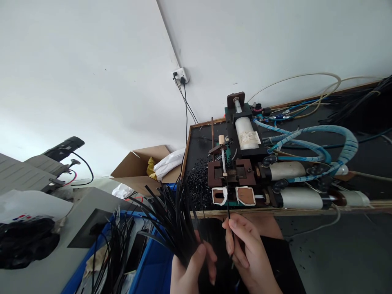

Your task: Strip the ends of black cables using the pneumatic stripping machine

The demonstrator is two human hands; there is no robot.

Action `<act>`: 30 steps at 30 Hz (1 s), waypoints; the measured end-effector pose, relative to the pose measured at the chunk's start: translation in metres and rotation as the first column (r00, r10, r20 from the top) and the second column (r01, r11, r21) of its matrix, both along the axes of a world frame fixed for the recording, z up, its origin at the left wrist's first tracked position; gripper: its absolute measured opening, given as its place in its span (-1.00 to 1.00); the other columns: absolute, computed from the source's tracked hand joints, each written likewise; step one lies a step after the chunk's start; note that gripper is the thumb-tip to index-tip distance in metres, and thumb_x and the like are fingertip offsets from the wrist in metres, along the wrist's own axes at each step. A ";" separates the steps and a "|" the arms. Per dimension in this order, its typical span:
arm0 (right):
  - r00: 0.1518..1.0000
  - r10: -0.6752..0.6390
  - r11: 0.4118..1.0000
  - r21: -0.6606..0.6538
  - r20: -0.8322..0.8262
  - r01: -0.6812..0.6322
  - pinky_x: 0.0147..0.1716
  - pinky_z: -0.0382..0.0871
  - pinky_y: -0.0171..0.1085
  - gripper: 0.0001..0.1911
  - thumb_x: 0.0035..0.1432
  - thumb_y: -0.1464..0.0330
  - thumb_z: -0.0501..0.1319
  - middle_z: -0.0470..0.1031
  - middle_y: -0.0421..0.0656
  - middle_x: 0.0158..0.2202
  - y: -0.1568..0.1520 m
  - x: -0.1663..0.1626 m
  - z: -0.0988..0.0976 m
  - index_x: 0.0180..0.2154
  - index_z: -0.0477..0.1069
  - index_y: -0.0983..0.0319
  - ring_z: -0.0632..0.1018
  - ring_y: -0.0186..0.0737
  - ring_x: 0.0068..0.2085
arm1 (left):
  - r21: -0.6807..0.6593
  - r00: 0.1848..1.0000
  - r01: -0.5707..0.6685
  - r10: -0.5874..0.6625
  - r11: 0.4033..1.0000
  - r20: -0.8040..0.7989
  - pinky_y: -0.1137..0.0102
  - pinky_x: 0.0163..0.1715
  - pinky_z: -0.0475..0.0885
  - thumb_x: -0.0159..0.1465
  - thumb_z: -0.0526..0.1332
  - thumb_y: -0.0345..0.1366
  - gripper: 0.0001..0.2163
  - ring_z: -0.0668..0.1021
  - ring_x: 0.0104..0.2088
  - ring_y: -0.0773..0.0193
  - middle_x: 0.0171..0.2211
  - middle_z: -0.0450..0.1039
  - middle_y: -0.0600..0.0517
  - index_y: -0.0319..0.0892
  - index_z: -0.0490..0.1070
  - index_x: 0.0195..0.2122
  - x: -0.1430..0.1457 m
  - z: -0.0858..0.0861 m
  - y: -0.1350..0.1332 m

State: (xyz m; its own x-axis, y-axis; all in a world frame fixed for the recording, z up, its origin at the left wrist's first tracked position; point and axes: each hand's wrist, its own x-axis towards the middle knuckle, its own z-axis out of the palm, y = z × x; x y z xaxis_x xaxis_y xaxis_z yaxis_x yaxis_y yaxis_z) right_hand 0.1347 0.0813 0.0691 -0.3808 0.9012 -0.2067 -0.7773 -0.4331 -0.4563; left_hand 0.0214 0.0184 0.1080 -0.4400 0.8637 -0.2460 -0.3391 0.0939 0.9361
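The white wall [122,81] stretches across my 12 o'clock, and below it the black bench [200,141] runs from 12 toward 3. On it the machine [245,130] stands at 12 o'clock from my right hand [249,249], its blue hoses [321,130] looping out at 1 to 2. The blue bin [156,261] sits at 9 from my left hand [190,267]; the carton [134,183] is at 10 to 11. My left hand is closed round the bundle [171,216] of black strips, whose ends fan toward 11. My right thumb and fingers pinch one strip [228,210], pointing to 12, its far end between two white-edged pads [246,197]; I cannot tell whether they touch it. Small black bits [197,181] lie heaped at 11.
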 end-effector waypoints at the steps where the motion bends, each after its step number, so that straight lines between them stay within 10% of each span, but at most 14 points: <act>1: 1.000 -0.002 1.000 0.004 0.007 0.002 -0.78 -0.16 -0.53 -0.62 0.16 0.09 0.53 0.50 -0.23 -0.70 0.000 0.002 0.000 -0.36 0.63 0.29 0.06 -0.61 -0.79 | 0.008 1.000 0.015 -0.015 1.000 0.016 0.51 -0.69 0.31 0.11 0.60 0.01 -0.58 0.46 -0.70 0.36 -0.56 0.55 0.07 -0.18 0.49 -0.34 0.001 0.001 -0.001; 21: 0.996 -0.010 0.999 -0.045 -0.084 0.006 -0.80 -0.10 -0.56 -0.66 0.12 0.13 0.57 0.49 -0.24 -0.73 0.005 0.005 -0.002 -0.37 0.67 0.29 0.08 -0.61 -0.81 | 0.112 0.969 0.234 -0.241 0.966 0.048 0.50 -0.66 0.38 0.30 0.51 -0.06 -0.67 0.53 -0.66 0.33 -0.51 0.60 0.03 -0.17 0.47 -0.29 -0.009 -0.021 -0.001; 30: 0.999 -0.044 0.999 -0.004 0.030 0.044 -0.78 -0.15 -0.50 -0.54 0.12 -0.01 0.53 0.46 -0.26 -0.72 0.005 -0.001 -0.003 -0.35 0.60 0.29 0.04 -0.59 -0.80 | 0.070 0.986 0.143 -0.148 0.987 0.073 0.52 -0.68 0.27 0.23 0.55 -0.01 -0.62 0.43 -0.70 0.40 -0.60 0.52 0.06 -0.20 0.50 -0.35 -0.004 -0.013 -0.005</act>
State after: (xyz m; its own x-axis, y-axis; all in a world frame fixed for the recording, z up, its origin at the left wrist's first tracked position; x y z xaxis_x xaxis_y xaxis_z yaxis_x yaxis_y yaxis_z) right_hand 0.1339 0.0858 0.0660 -0.3345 0.9160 -0.2216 -0.7817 -0.4010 -0.4777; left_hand 0.0172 0.0139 0.0946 -0.2902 0.9321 -0.2166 -0.3977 0.0884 0.9132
